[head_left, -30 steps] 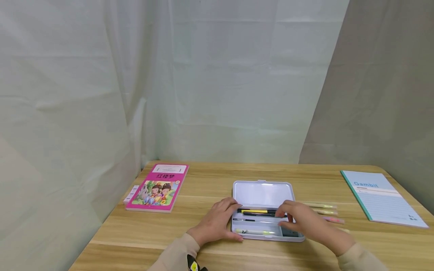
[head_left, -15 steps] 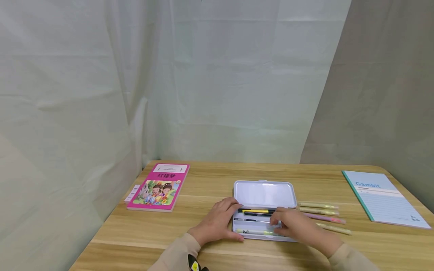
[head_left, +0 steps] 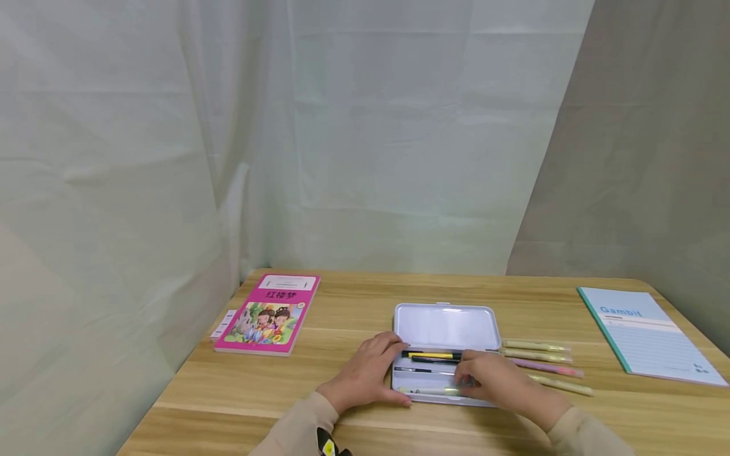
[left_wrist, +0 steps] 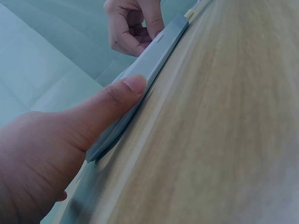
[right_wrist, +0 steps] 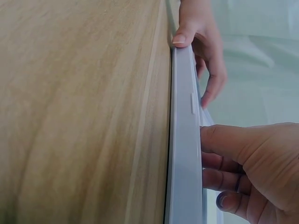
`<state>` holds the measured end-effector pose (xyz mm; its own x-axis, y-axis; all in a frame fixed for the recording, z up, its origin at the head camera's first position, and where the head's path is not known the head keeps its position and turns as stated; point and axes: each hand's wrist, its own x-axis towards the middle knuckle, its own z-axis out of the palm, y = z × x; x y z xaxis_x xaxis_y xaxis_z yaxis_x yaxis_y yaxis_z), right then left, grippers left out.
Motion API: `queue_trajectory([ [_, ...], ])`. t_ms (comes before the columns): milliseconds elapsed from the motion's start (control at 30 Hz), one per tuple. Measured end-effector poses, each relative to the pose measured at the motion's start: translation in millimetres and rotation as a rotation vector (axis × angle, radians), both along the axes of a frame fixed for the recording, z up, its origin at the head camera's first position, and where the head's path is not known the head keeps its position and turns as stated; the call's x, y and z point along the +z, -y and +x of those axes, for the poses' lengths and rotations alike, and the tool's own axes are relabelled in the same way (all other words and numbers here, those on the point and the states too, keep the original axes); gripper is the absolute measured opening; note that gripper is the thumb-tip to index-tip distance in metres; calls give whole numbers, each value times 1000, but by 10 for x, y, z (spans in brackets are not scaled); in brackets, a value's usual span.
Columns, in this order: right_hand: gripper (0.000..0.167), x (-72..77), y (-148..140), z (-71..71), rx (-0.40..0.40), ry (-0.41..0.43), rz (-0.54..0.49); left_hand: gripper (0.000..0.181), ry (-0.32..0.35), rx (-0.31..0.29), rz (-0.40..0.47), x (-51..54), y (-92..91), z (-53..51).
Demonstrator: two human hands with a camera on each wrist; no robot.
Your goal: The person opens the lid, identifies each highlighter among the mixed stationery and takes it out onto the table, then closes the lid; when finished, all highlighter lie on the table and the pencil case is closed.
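On the table (head_left: 342,310), the pencil case (head_left: 435,400) lay with its lid (head_left: 446,326) folded back. The left hand (head_left: 367,372) gripped its left end; slackening there might have let the case skid. The right hand (head_left: 492,379) bent its fingers into the case by the pale pen (head_left: 428,391); whether they pinched anything could not be told. A careless push could have skewed that pen, and the nearest loose pen (head_left: 561,384) risked rolling if brushed.
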<state>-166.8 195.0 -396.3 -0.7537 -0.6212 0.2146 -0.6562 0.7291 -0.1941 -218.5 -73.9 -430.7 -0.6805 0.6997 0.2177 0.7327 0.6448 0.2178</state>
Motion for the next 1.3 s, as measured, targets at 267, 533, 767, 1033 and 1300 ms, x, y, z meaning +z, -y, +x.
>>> queue_trajectory([
  [267, 15, -18, 6, -4, 0, -34, 19, 94, 7, -2, 1, -2, 0, 0],
  [533, 20, -29, -23, -4, 34, -79, 1, 94, 5, -2, 3, -6, 2, -7],
  [767, 20, -15, -60, 10, 29, -62, -36, 95, 5, -2, 0, -6, 5, -8],
  [1033, 16, 33, -88, 33, 0, 26, -133, 95, 6, 3, -5, -7, -4, -8],
  [1300, 7, 36, -145, 70, -13, 82, -254, 94, 2, 2, -3, -8, -2, -9],
])
